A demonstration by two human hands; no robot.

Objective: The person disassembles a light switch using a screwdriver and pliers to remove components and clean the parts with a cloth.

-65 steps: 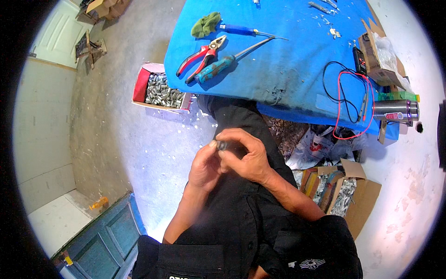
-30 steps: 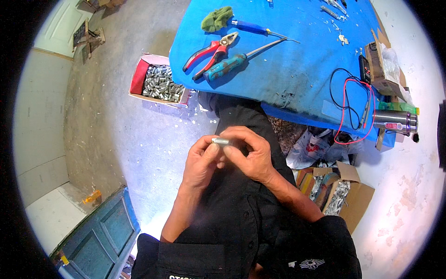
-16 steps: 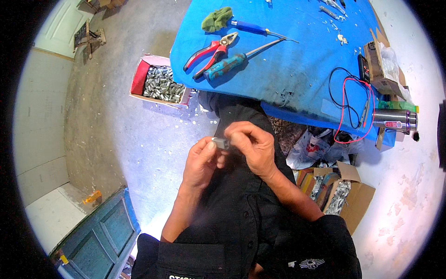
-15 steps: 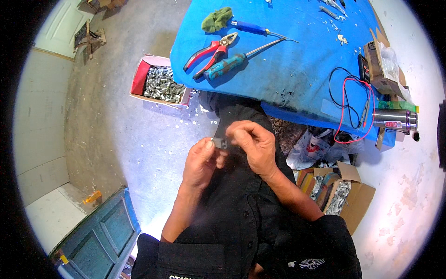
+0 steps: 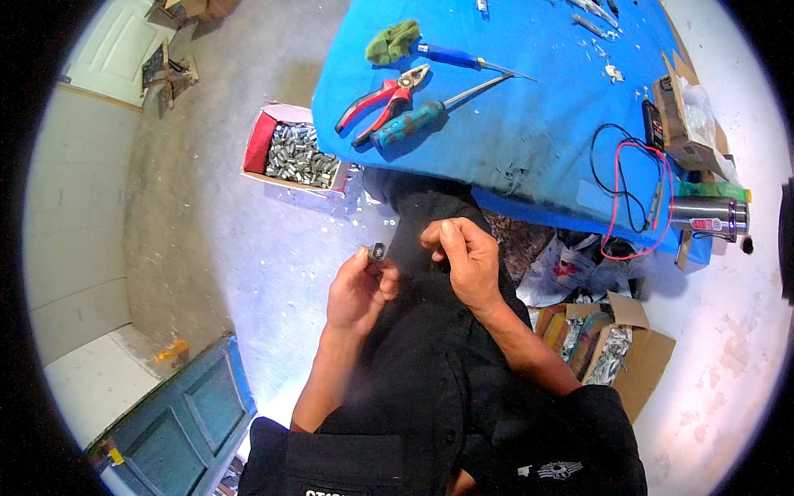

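Note:
My left hand (image 5: pixel 361 291) pinches a small grey metal piece (image 5: pixel 378 251) between thumb and fingers, its dark end showing. To its right, my right hand (image 5: pixel 473 263) is closed, the thumb pressed to curled fingers; whatever they hold, if anything, is hidden. A gap separates the two hands, which are above my dark-clothed lap. Beyond them on the blue-covered table (image 5: pixel 529 124) lie red-handled pliers (image 5: pixel 383 103), a teal-handled screwdriver (image 5: pixel 409 124), a blue-handled screwdriver (image 5: pixel 451 55) and a crumpled green cloth (image 5: pixel 393 43).
A box (image 5: pixel 258 149) full of small metal pieces (image 5: pixel 302 155) stands left of the table. At the right are a meter (image 5: pixel 652 126) with red and black leads, a steel flask (image 5: pixel 703 217) and a carton (image 5: pixel 643 364) below. A blue panelled door (image 5: pixel 178 426) lies lower left.
My right hand has drawn away to the right from the metal piece. The piece has turned in my left hand, so its dark end shows. The whole view has shifted slightly.

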